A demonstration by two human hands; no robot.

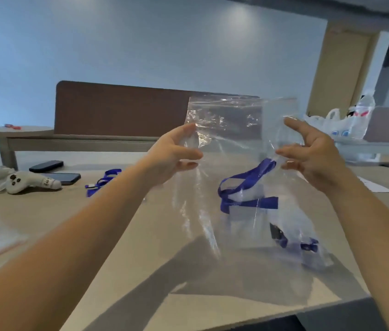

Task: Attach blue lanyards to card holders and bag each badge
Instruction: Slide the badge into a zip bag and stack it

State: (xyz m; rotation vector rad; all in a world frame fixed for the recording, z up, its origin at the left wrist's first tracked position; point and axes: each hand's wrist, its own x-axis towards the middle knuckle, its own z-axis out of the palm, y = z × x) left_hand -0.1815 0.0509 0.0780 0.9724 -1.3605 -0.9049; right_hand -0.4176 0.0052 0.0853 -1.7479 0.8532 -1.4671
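Both hands hold a crinkled, glossy clear plastic bag (224,177) above the matte beige table (121,247); the left hand (174,154) pinches its left edge; the right hand (313,151) pinches the right edge; a flat woven blue lanyard (248,187) with its card holder (243,218) hangs inside.

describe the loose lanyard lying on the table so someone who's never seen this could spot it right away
Start at the beige table and look left of the clear bag held up by both hands. Between the left forearm and the two dark phones lies a crumpled blue lanyard. Unlike the other blue lanyard, it is outside the bag, flat on the tabletop.
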